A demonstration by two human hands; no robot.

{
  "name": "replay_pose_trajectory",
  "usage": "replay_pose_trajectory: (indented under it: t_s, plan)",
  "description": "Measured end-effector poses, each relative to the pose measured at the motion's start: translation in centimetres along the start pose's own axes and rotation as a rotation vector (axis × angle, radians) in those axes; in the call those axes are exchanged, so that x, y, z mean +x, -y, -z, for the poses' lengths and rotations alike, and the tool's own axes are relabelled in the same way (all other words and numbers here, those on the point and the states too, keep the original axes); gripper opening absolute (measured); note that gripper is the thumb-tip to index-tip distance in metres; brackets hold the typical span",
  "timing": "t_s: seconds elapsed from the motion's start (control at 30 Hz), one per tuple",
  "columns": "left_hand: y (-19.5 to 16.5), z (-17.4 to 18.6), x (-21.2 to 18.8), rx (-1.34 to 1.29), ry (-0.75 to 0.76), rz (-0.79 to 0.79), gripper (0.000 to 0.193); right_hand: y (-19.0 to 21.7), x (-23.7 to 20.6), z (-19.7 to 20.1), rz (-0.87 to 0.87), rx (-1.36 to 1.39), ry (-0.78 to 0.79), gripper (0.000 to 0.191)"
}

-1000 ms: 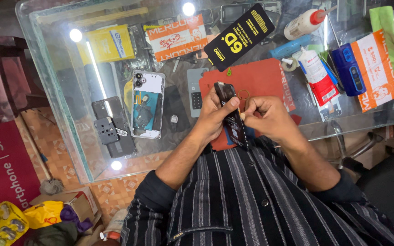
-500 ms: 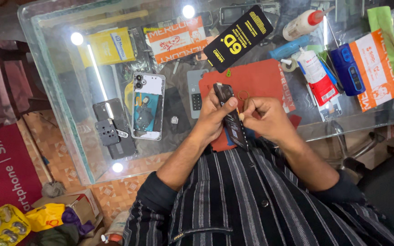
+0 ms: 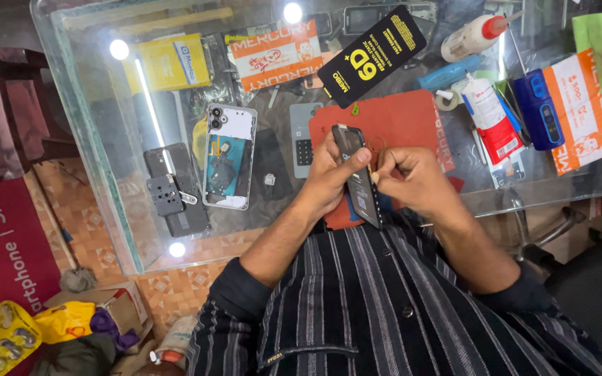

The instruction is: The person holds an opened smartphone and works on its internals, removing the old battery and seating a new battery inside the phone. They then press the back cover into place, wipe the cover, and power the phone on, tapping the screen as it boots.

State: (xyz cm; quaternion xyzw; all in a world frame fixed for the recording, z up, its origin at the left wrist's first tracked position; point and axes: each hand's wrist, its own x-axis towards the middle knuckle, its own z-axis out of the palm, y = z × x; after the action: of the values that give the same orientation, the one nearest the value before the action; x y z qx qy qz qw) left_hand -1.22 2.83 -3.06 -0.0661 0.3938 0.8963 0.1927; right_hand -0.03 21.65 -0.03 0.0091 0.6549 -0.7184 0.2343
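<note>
Over glass counter [image 3: 106,174], red mat [image 3: 412,118], tiled floor [image 3: 175,292]

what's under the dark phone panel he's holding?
The dark phone panel sits between the left hand and right hand, above a red mat on the glass counter. The mat's near part is covered by panel and hands.
</note>
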Motion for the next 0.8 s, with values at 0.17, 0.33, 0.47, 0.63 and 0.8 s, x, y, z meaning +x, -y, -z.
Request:
replay_pose_trajectory:
  t_s: [0.17, 0.33, 0.47, 0.63, 0.8]
  plan:
    - [0.06, 0.08, -0.01, -0.02, -0.011, 0.002, 0.039, 0.28, 0.08, -0.43, 0.089, 0.038, 0.016, 0.02]
    - [0.24, 0.13, -0.25, -0.01, -0.006, 0.007, 0.039, 0.28, -0.07, -0.48, 0.055, 0.023, 0.021, 0.021]
    - [-0.01, 0.32, -0.26, -0.027, 0.006, 0.02, 0.039, -0.05, -0.02, -0.25, 0.025, 0.045, 0.026, 0.022]
    - [-0.2, 0.03, -0.46, 0.0, -0.007, 0.011, 0.041, -0.54, -0.08, -0.41, -0.006, 0.056, 0.0, 0.026]
    - [-0.32, 0.27, -0.38, 0.017, -0.01, 0.043, 0.041, -0.35, -0.1, -0.21, -0.008, 0.048, 0.04, 0.02]
